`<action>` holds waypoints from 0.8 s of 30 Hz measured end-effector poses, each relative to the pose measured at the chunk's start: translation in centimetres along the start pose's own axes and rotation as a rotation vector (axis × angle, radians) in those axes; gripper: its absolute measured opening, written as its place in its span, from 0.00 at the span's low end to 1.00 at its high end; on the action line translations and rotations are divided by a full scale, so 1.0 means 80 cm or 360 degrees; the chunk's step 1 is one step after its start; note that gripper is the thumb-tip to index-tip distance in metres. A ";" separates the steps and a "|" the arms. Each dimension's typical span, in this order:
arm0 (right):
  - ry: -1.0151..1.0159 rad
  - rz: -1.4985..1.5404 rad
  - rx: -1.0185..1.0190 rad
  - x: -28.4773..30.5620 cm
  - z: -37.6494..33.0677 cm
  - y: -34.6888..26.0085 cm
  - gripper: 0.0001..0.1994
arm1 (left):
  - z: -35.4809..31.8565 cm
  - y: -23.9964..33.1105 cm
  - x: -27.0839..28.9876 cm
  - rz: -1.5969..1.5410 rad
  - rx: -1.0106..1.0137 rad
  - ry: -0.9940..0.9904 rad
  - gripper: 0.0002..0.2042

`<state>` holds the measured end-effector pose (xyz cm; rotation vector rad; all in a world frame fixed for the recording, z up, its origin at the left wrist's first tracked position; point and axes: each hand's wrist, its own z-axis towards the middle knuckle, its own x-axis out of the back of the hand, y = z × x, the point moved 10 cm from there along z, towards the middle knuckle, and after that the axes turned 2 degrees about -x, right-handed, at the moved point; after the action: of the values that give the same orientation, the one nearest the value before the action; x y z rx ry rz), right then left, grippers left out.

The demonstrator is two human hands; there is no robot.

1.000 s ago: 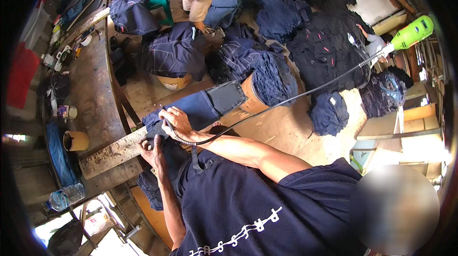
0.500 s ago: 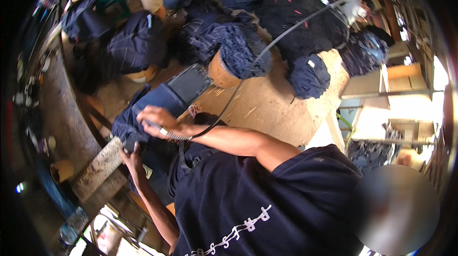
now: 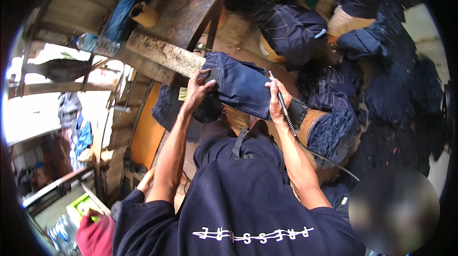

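A pair of dark blue jeans (image 3: 241,84) lies draped over a worn wooden beam (image 3: 164,56) in front of me. My left hand (image 3: 198,91) presses down on the jeans' left end, fingers spread over the fabric. My right hand (image 3: 275,103) grips a thin pen-like rotary tool (image 3: 282,106), its tip touching the denim near the top edge. A black cable (image 3: 324,158) runs from the tool back past my right forearm.
Heaps of dark denim garments (image 3: 381,98) cover the floor to the right. A dark bag (image 3: 293,29) sits on a stool beyond. A stained workbench (image 3: 191,3) with a brown cup (image 3: 143,15) stands upper left. Another person's hands (image 3: 95,222) appear lower left.
The view has swung sharply, so the beam and jeans now sit higher and centred. My right hand still holds the tool on the denim; my left hand has come up onto the jeans.
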<state>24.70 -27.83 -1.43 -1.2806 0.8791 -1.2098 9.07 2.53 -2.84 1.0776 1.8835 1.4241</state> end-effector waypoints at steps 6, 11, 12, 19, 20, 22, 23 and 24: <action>-0.0132 0.0201 -0.0091 -0.004 -0.003 0.022 0.18 | -0.018 -0.017 0.002 -0.0126 -0.0099 0.0228 0.25; -0.0228 -0.0185 0.0021 -0.010 0.007 -0.003 0.13 | -0.022 -0.027 0.006 -0.0128 -0.0137 0.0237 0.22; -0.0297 -0.0263 0.0182 -0.019 0.010 -0.022 0.12 | -0.022 -0.025 0.005 -0.0236 -0.0142 0.0182 0.23; -0.1089 -0.0209 0.0662 -0.157 -0.007 -0.082 0.11 | -0.028 -0.011 0.000 0.0406 -0.0365 0.0079 0.47; -0.1108 -0.0157 0.0695 -0.174 -0.011 -0.082 0.11 | -0.028 -0.018 0.001 0.0348 -0.0336 0.0118 0.47; -0.1114 -0.0089 0.0786 -0.192 -0.019 -0.081 0.11 | -0.031 -0.023 0.003 0.0279 -0.0415 0.0180 0.46; -0.1125 -0.0070 0.0840 -0.197 -0.024 -0.078 0.11 | -0.031 -0.023 0.003 0.0311 -0.0466 0.0187 0.46; -0.1128 -0.0049 0.0888 -0.198 -0.026 -0.075 0.12 | -0.030 -0.032 0.002 0.0235 -0.0401 0.0154 0.45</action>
<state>18.54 -12.28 1.94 -1.1289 -0.0018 -0.8336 6.38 1.08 -4.58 1.0569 1.6597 1.7722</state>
